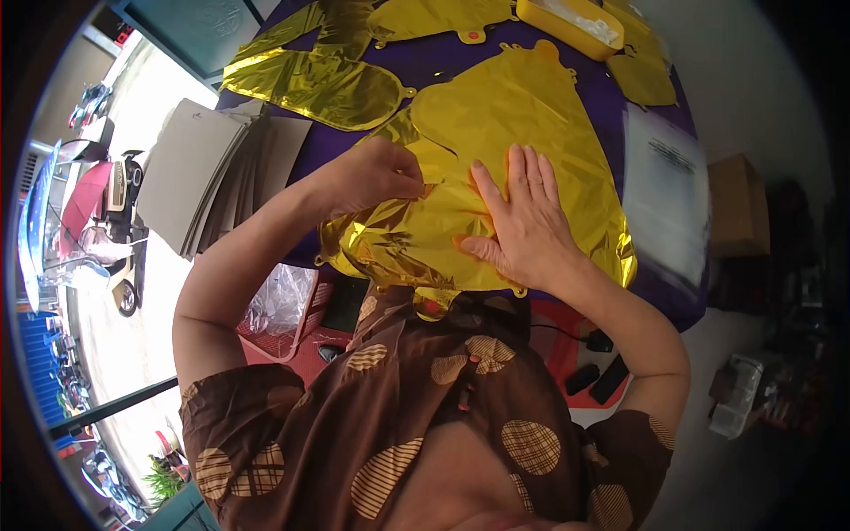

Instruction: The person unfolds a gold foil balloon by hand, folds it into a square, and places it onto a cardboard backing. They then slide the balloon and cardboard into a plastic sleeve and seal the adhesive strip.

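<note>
Flat yellow-gold foil balloons [531,106] lie spread and overlapping over the near part of the table. My right hand [536,221] rests palm down on the foil, its fingers stretched out and the thumb apart. Left of it, my left hand [385,173] is closed, with thumb and fingertips together close to the foil's surface. What the fingertips pinch is too small or hidden to tell. Below the hands, the near foil edge is crinkled, and a tab with a red spot [433,306] hangs over the table edge.
Shiny foil pieces [319,88] lie at the far left of the purple tablecloth [416,80]. A yellow tray [571,25] holds white material. Grey cardboard sheets [190,168] stand at left; clear plastic bags [664,203] lie right. A pink basket [282,341] and brown carton [737,208] are nearby.
</note>
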A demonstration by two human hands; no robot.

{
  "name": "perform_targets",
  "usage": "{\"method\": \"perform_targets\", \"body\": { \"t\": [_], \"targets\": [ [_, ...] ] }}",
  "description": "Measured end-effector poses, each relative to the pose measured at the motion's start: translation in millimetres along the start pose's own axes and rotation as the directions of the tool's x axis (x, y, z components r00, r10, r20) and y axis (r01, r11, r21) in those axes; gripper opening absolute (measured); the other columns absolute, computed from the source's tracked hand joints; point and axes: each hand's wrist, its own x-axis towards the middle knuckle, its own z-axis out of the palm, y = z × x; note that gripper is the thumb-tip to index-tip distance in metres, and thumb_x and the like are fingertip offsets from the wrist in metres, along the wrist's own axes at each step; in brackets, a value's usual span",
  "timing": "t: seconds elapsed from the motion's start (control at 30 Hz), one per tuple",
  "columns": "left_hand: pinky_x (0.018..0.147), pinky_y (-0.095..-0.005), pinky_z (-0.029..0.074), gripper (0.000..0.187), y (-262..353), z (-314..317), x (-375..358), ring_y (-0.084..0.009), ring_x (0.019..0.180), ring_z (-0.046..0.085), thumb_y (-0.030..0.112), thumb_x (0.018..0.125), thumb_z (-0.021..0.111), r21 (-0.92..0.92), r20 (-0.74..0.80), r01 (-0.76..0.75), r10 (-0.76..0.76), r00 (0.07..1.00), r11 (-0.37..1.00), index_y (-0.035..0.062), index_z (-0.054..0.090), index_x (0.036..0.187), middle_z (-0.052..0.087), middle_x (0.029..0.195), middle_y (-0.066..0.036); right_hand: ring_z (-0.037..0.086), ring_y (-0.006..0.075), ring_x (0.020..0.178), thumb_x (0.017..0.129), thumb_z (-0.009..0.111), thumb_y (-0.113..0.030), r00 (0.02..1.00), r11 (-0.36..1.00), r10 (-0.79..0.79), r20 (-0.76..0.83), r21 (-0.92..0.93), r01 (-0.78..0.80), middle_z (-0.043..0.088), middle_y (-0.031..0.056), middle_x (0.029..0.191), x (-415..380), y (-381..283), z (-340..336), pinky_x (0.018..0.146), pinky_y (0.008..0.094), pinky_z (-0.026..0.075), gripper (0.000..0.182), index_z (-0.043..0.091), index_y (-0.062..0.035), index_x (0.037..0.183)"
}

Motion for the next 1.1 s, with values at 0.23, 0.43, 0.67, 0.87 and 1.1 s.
{"method": "perform_targets", "body": {
  "t": [0.23, 0.43, 0.67, 0.87, 1.1],
  "targets": [
    [0.062, -0.0292, 0.048, 0.021, 7.4, -12.4, -21.5, -0.0116, 0.068, 0.061, 0.018, 0.088, 0.068, 0.209, -0.244, -0.067, 0.118, 0.963, 0.976, -0.0025, 0.068, 0.094, 0.066, 0.075, -0.007, 0.023, 0.0579, 0.139, 0.088, 0.054, -0.066, 0.997, 0.999, 0.039, 0.068, -0.025, -0.038, 0.026, 0.0466, 0.144, 0.5, -5.6, -2.9, 0.118, 0.0575, 0.011, 0.088, 0.038, -0.0068, 0.151],
    [0.062, -0.0358, 0.049, 0.026, -8.0, 5.0, -86.3, -0.0277, 0.063, 0.063, 0.024, 0.091, 0.066, 0.273, -0.862, 0.003, 0.243, 0.445, 0.962, -0.0021, 0.066, 0.09, 0.065, 0.071, -0.017, 0.023, 0.0581, 0.139, 0.086, 0.058, -0.065, 0.996, 0.999, 0.043, 0.082, -0.032, -0.04, 0.025, 0.047, 0.144, 2.6, -7.5, -5.9, 0.119, 0.0568, 0.012, 0.089, 0.037, -0.0076, 0.151],
    [0.049, -0.0297, 0.045, 0.035, -43.9, 56.2, -150.2, -0.0173, 0.055, 0.062, 0.031, 0.096, 0.062, -0.266, -0.685, 0.202, -0.332, 0.649, 0.943, -0.002, 0.067, 0.086, 0.069, 0.075, -0.012, 0.023, 0.0585, 0.139, 0.086, 0.057, -0.064, 0.993, 0.998, 0.043, 0.108, -0.052, -0.037, 0.025, 0.047, 0.144, 3.5, -8.2, -7.4, 0.119, 0.0568, 0.012, 0.09, 0.034, -0.0076, 0.152],
    [0.04, -0.0207, 0.041, 0.036, -44.2, 109.8, -142.3, -0.0123, 0.054, 0.063, 0.033, 0.099, 0.058, -0.824, -0.401, -0.094, -0.459, 0.793, 0.559, -0.0031, 0.061, 0.103, 0.07, 0.082, -0.012, 0.022, 0.0581, 0.139, 0.087, 0.056, -0.065, 0.993, 0.997, 0.038, 0.111, -0.066, -0.031, 0.024, 0.0471, 0.145, 2.4, -7.7, -5.7, 0.119, 0.0567, 0.012, 0.09, 0.033, -0.0078, 0.152],
    [0.069, -0.0382, 0.05, 0.016, -42.8, 104.6, -124.2, -0.0262, 0.077, 0.063, 0.012, 0.091, 0.066, -0.012, -0.946, 0.025, -0.02, 0.323, 1.0, -0.0016, 0.062, 0.098, 0.065, 0.083, -0.013, 0.023, 0.0574, 0.139, 0.087, 0.056, -0.066, 0.994, 0.997, 0.039, 0.102, -0.074, -0.032, 0.026, 0.047, 0.144, 2.4, -7.8, -4.4, 0.119, 0.0562, 0.013, 0.09, 0.034, -0.0073, 0.152]
  ]
}}
